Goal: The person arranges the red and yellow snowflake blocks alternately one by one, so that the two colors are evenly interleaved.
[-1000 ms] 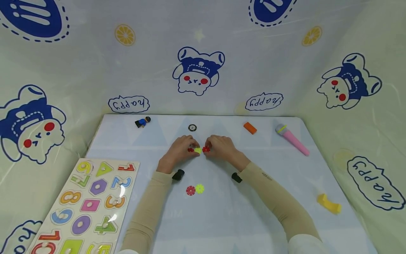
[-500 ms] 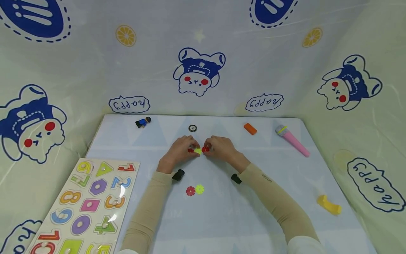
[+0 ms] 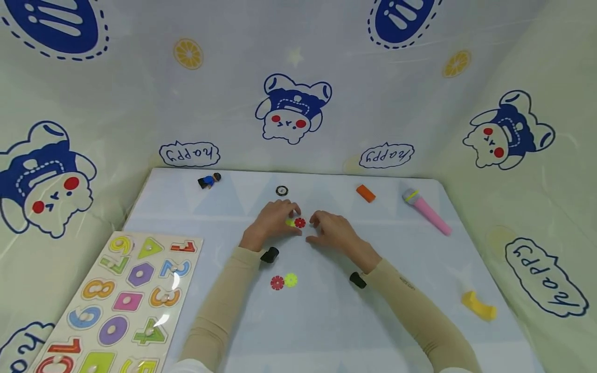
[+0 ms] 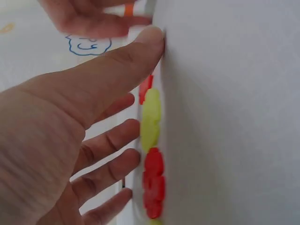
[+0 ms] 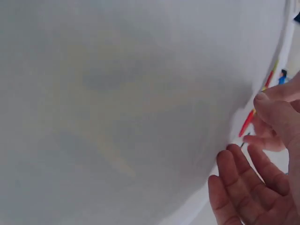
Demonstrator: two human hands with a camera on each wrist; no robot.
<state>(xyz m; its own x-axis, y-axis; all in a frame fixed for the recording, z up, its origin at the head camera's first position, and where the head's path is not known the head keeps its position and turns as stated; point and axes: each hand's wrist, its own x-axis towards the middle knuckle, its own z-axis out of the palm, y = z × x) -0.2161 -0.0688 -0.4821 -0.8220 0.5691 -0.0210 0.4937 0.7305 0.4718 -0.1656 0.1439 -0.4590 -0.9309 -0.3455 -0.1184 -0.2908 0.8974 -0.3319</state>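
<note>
A row of red and yellow-green flower-shaped plastic discs lies on the table between my hands. In the head view its right-end red disc (image 3: pixel 300 222) sits against a yellow-green disc (image 3: pixel 290 223), partly hidden by my left hand (image 3: pixel 275 220). That hand spreads thumb and fingers around the row without pinching it; the left wrist view shows another red disc (image 4: pixel 153 183) farther along. My right hand (image 3: pixel 338 233) is just right of the row, fingers loosely bent and holding nothing. Closer to me, a red disc (image 3: pixel 277 283) and a yellow-green disc (image 3: pixel 290 280) lie side by side.
At left is a number and shape puzzle board (image 3: pixel 128 300). Along the back lie a toy figure (image 3: pixel 209 180), a small black-and-white wheel (image 3: pixel 282 190), an orange block (image 3: pixel 366 193) and a pink toy microphone (image 3: pixel 426 211). A yellow curved piece (image 3: pixel 479 305) lies at right.
Both hands have loosened from the discs. The right hand has drawn back to the right, leaving its red disc against the yellow-green one. The left hand's fingers have spread.
</note>
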